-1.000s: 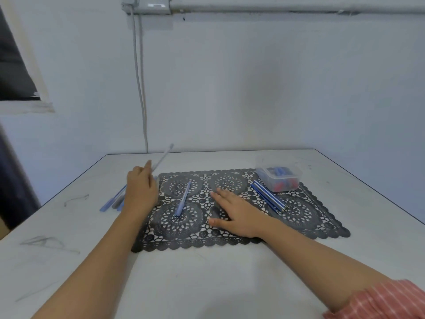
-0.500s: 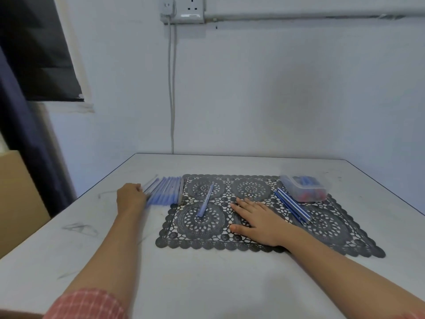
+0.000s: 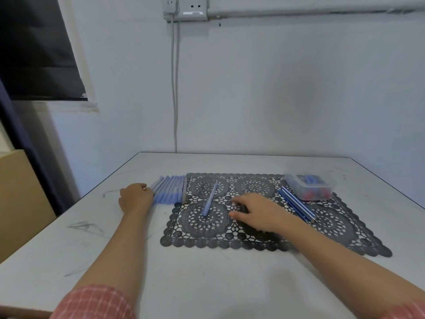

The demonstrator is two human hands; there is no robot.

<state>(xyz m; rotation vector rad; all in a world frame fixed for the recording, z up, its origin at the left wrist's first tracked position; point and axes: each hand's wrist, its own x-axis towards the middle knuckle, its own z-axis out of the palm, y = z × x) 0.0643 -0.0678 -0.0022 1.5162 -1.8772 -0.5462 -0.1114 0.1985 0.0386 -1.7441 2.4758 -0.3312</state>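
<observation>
Hands come first: our left hand (image 3: 135,199) sits on the grey table (image 3: 207,284), curled up at the near ends of the row of light blue pens (image 3: 170,190). We cannot tell if it pinches one or just pushes them. Our right hand (image 3: 255,213) rests on the black lace mat (image 3: 333,229) with its fingers a bit bent, and we see nothing in it. One loose pen (image 3: 209,199) lies on the mat between the hands. Farther right lie striped blue sticks (image 3: 296,204), and behind them a clear box (image 3: 308,186) with blue and red bits. We think a hard push could make the row roll apart, because pens are round. The mat has holes, so a pen tip could catch there.
</observation>
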